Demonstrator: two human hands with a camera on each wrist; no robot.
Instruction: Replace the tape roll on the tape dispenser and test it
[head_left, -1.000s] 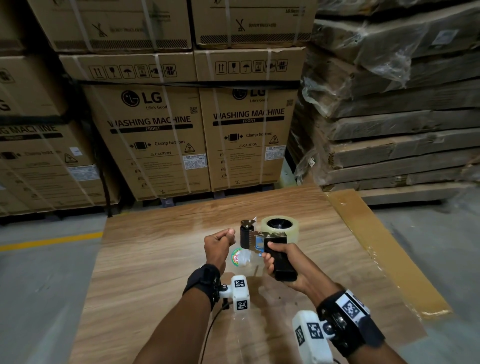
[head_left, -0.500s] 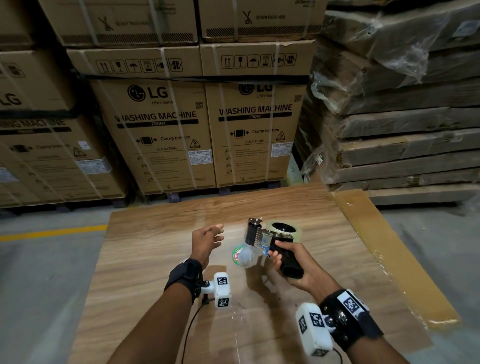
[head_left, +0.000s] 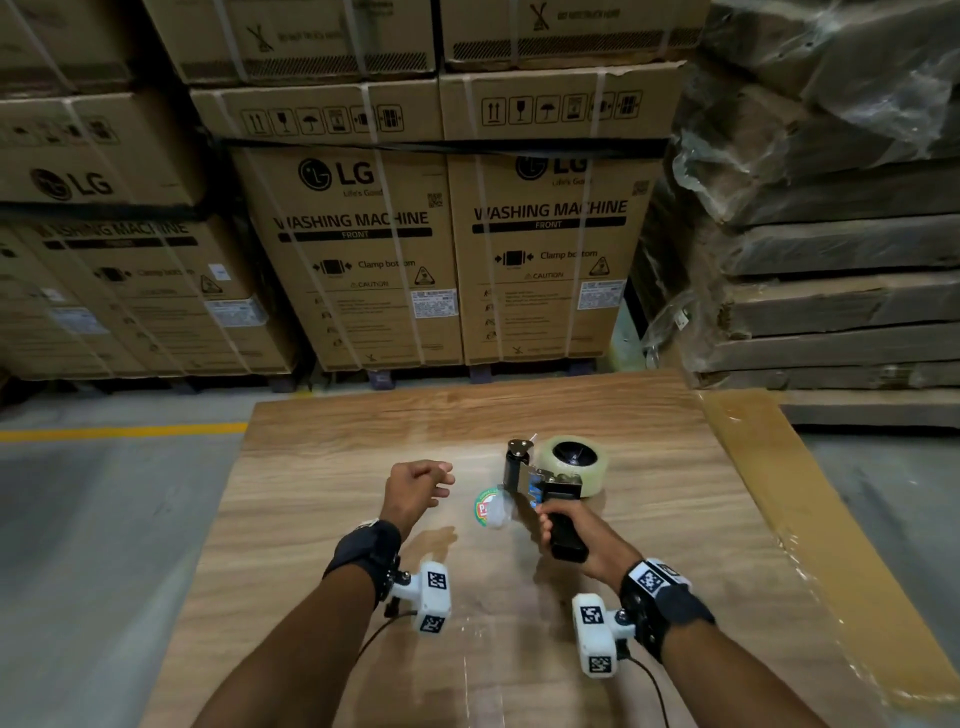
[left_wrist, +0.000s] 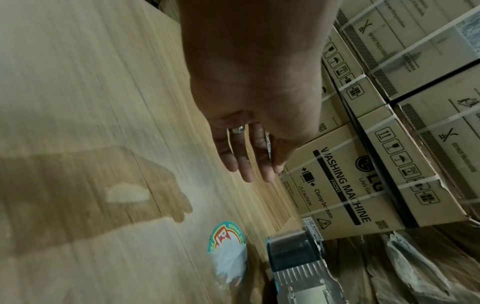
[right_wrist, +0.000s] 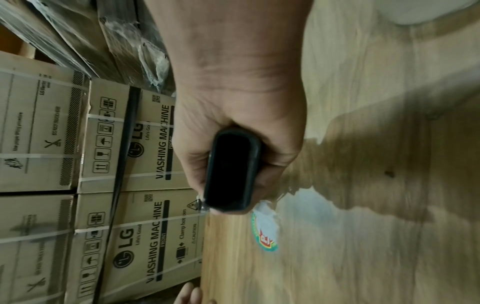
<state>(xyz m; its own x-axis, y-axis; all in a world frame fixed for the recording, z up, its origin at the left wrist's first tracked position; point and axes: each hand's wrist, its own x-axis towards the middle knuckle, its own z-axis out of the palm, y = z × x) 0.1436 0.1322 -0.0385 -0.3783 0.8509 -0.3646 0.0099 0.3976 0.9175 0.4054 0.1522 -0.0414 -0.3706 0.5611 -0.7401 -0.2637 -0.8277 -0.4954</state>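
My right hand (head_left: 558, 522) grips the black handle (right_wrist: 231, 170) of the tape dispenser (head_left: 540, 483), held just over the wooden table (head_left: 332, 519). A clear tape roll (head_left: 571, 462) sits on the dispenser, its black roller (head_left: 514, 465) pointing away from me. My left hand (head_left: 421, 486) hovers to the left of the dispenser, fingers (left_wrist: 246, 160) straight and relaxed, holding nothing. A round green and red label with clear film (head_left: 491, 509) lies on the table between the hands, below the dispenser's front.
Stacked washing machine cartons (head_left: 353, 234) stand behind the table. Wrapped flat packs (head_left: 831, 260) pile up at the right. A brown strip (head_left: 810, 545) runs along the table's right edge. Grey floor with a yellow line (head_left: 119, 431) lies to the left.
My left hand let go near the dispenser's front, opened and drew away to the left. The right hand keeps its grip on the handle, with the dispenser lowered slightly toward the table.
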